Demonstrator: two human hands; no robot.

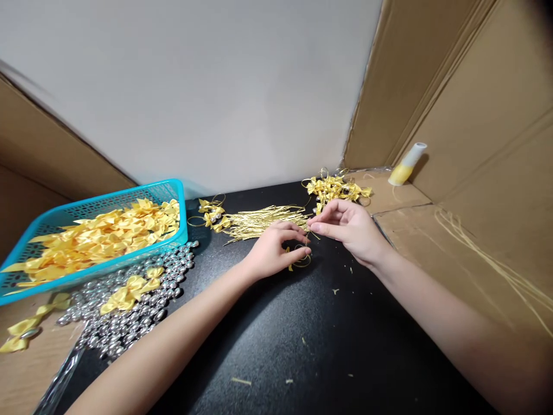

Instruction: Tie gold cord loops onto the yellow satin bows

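Note:
My left hand [279,248] is over the black table, thumb and forefinger curled around a thin gold cord loop [304,260]. A small yellow bow [289,260] hangs or lies at that loop, partly hidden below the hand. Just to the right, my right hand [352,230] pinches with thumb and forefinger near the top of the same cord; the fingertips cover most of what they grip. Behind both hands lies a bundle of cut gold cords [254,222]. Looped yellow bows form a pile [330,189] beyond my right hand, and a smaller group [212,214] sits left of the bundle.
At left, a blue basket [184,210] holds many yellow bows [116,230]. Silver beads [142,317] spread before it, with loose bows [132,291] on top. A white-and-yellow spool [408,164] stands at right near loose cords [488,259]. Cardboard walls [475,115] enclose the table [268,334].

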